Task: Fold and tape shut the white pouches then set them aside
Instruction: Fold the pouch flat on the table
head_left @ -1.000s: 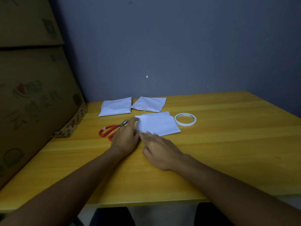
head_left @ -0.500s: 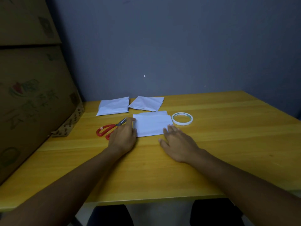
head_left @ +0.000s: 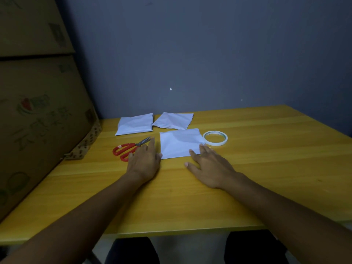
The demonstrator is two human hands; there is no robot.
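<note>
A white pouch (head_left: pixel 179 143) lies flat on the yellow table (head_left: pixel 266 159) in front of me. My left hand (head_left: pixel 144 159) rests flat at its left edge, fingers straight, thumb touching the pouch's near left corner. My right hand (head_left: pixel 207 164) lies flat with spread fingers, fingertips pressing the pouch's near right corner. Two more white pouches sit farther back: one at the left (head_left: pixel 135 123), one beside it (head_left: pixel 174 120). A roll of tape (head_left: pixel 215 138) lies just right of the near pouch. Red-handled scissors (head_left: pixel 129 148) lie left of it, partly under my left hand.
Large cardboard boxes (head_left: pixel 38 111) stand stacked along the table's left side. A grey wall (head_left: pixel 209 54) closes off the back edge. The table's front edge (head_left: pixel 171 231) runs below my forearms.
My right hand has slid from the pouch's near left part to its near right corner. The left hand has kept its place at the left edge. The pouch now lies flatter and squarer.
</note>
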